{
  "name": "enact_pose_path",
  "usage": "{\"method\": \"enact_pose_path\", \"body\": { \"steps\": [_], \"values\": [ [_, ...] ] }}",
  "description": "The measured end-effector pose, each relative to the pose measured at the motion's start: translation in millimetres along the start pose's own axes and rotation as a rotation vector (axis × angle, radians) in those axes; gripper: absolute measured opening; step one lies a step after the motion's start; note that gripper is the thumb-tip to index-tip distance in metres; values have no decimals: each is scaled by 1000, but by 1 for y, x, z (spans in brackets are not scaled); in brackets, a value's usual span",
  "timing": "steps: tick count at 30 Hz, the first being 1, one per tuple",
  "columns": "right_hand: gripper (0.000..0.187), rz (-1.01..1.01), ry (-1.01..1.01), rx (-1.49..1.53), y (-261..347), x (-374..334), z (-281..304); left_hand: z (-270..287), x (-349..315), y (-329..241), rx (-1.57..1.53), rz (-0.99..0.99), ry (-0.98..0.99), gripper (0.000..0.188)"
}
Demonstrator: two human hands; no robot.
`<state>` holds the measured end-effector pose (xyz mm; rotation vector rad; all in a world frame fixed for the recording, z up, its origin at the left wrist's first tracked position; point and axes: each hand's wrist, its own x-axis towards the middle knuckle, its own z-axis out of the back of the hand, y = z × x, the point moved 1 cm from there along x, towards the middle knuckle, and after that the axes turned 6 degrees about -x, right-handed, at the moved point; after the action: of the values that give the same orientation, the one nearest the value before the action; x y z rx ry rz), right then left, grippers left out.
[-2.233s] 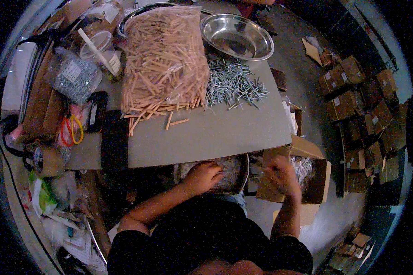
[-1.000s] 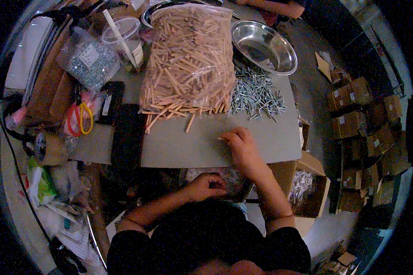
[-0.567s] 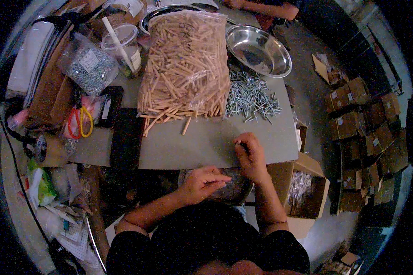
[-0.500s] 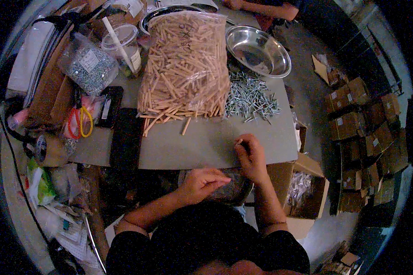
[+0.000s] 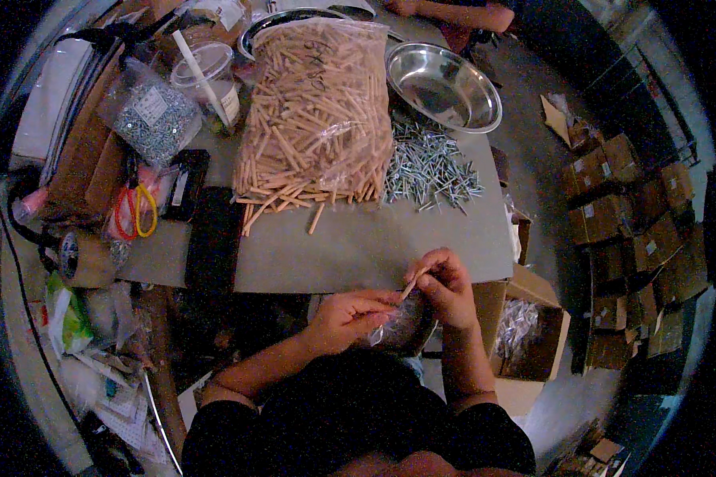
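Just past the table's near edge, my right hand (image 5: 447, 292) pinches a wooden dowel (image 5: 410, 286) between thumb and fingers, its lower end tilted toward my left hand. My left hand (image 5: 344, 319) is closed at the fingertips on a small clear plastic bag (image 5: 379, 331), which hangs below them and is partly hidden. The dowel's lower end meets the left fingertips; whether it is inside the bag I cannot tell. A large clear bag of wooden dowels (image 5: 314, 119) lies ahead on the table, several spilling from its near end. Beside it is a heap of screws (image 5: 433, 171).
A steel bowl (image 5: 447, 89) stands behind the screws. Left are a bag of screws (image 5: 155, 119), a plastic tub (image 5: 207, 71), scissors (image 5: 142, 211) and a tape roll (image 5: 69, 254). An open carton (image 5: 553, 342) sits right, below the table. Another person's arm (image 5: 469, 16) shows at the back.
My right hand has turned and come down toward my left, and the dowel now shows plainly. A clear bag now shows at my left fingertips.
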<state>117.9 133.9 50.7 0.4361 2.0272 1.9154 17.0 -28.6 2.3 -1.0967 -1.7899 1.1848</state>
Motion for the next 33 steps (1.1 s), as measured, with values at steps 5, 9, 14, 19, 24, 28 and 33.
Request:
{"method": "enact_pose_path", "body": {
  "steps": [5,9,14,19,24,28,33],
  "values": [
    [18,64,2,-192,7,-20,-7,4,-1,2,-15,53,99,24],
    [14,173,39,-413,15,-25,-10,-5,3,-12,-36,319,102,27],
    [14,337,312,-815,34,-13,-23,-11,6,-8,105,129,186,28],
    [10,274,182,-807,25,8,9,-8,2,-7,152,204,295,22],
    [14,213,-351,-1291,18,63,45,-14,-6,20,39,122,319,26],
    [16,184,-279,-1505,11,71,49,-14,-7,13,-75,206,322,28],
    [17,42,-144,-1349,16,66,42,-12,-12,24,-53,170,275,28]
  ]
}}
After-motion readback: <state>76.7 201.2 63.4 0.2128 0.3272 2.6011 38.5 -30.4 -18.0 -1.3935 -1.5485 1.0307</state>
